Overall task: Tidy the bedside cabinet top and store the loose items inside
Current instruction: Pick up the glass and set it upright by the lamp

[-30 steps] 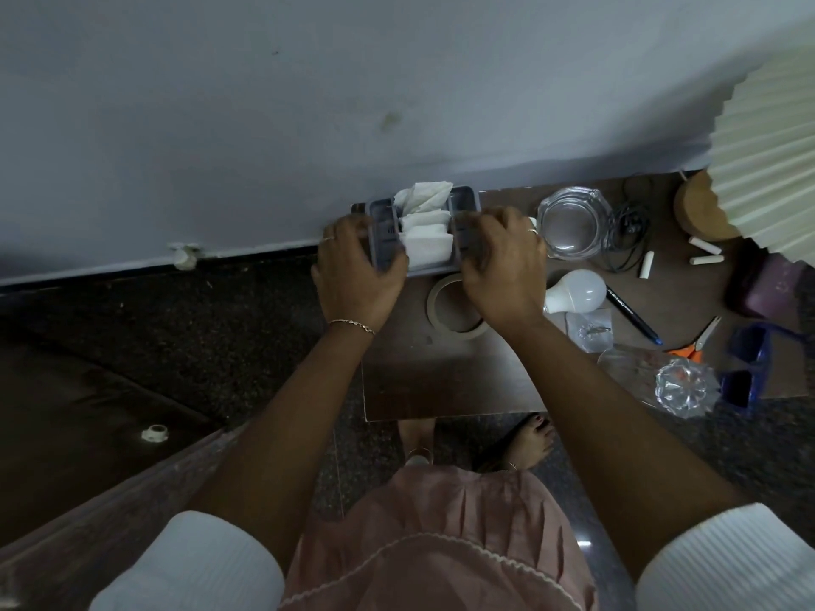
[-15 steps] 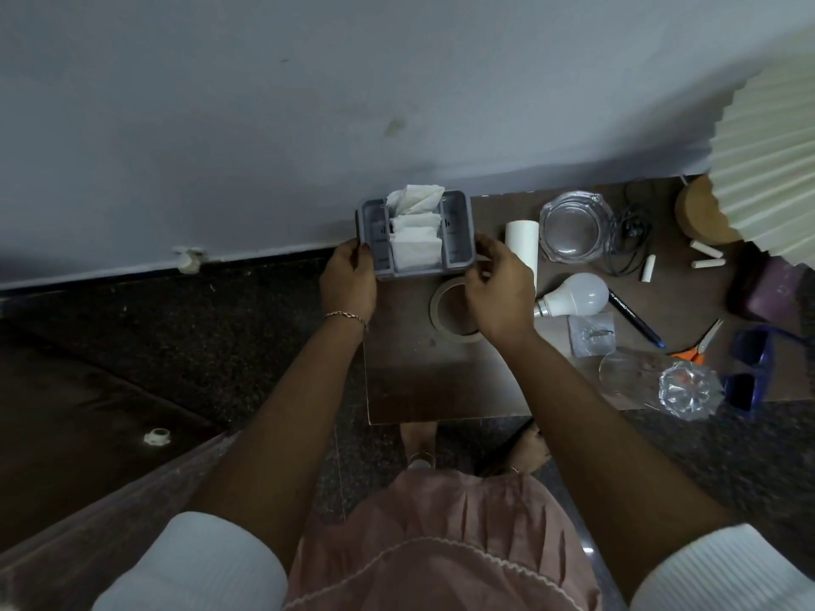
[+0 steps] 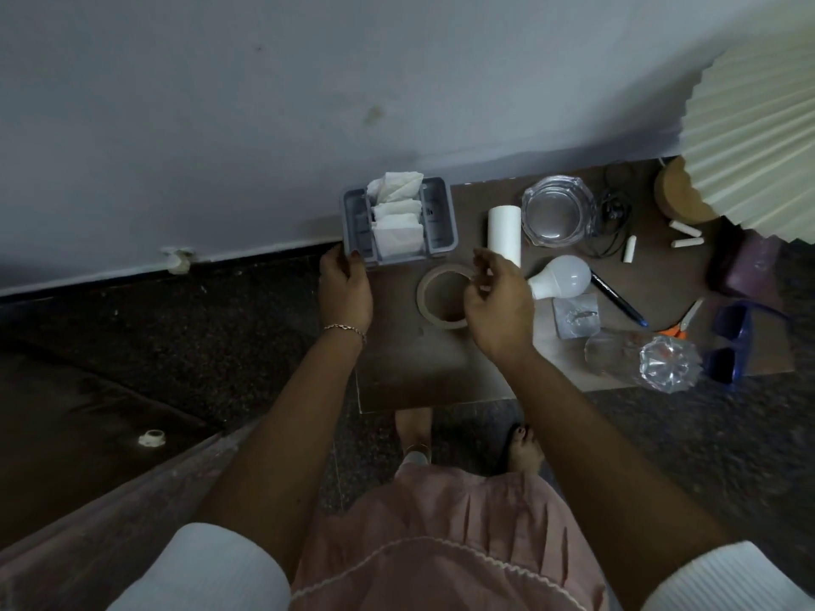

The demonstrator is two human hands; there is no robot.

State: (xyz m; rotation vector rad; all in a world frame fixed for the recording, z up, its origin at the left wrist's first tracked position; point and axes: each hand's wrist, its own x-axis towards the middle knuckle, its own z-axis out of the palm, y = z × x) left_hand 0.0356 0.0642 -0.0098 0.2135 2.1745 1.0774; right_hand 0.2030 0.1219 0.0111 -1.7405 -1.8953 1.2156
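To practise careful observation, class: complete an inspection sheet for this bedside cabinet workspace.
Surface: brown cabinet top set against the wall.
Job's things: grey organiser holding tissues by the wall; tape ring, white roll, bulb, pen, scissors lying loose.
Clutter: glass bowl, sunglasses, clear bottle.
Hands: left hand at organiser's corner, grip unclear; right hand above tape ring, empty.
Cables: black cord beside glass bowl.
Surroundings: pale wall, dark floor, pleated lampshade.

We find the organiser point(image 3: 443, 218) at back left of the worktop point(image 3: 410, 372) (against the wall point(image 3: 264, 125)), tape ring point(image 3: 445, 269) before it, bulb point(image 3: 566, 275) rightward.
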